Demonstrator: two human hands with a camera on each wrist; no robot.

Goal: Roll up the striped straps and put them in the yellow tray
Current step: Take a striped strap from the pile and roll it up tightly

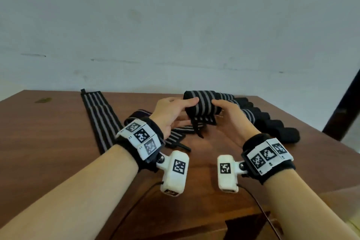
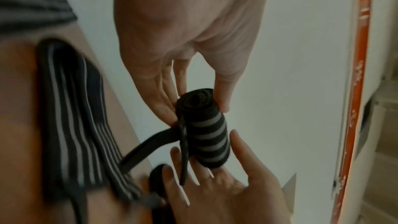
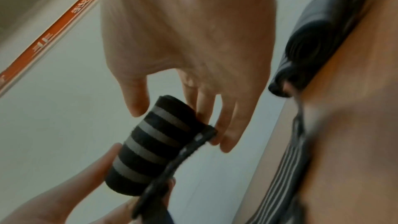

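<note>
A rolled black strap with grey stripes [image 1: 202, 106] is held in the air over the wooden table [image 1: 58, 142], between both hands. My left hand [image 1: 187, 111] pinches its left end between thumb and fingers, and my right hand [image 1: 215, 112] pinches the right end. The left wrist view shows the roll [image 2: 207, 139] under my left hand [image 2: 196, 109], with a thin black tail hanging off it. The right wrist view shows the same roll [image 3: 148, 146] below my right hand [image 3: 178, 126]. No yellow tray is in view.
A flat striped strap [image 1: 99, 117] lies stretched along the table's left side. Another unrolled strap [image 1: 176, 136] lies crumpled under my left wrist. Several rolled straps [image 1: 268, 122] lie in a row at the right, near the table edge. A pale wall stands behind.
</note>
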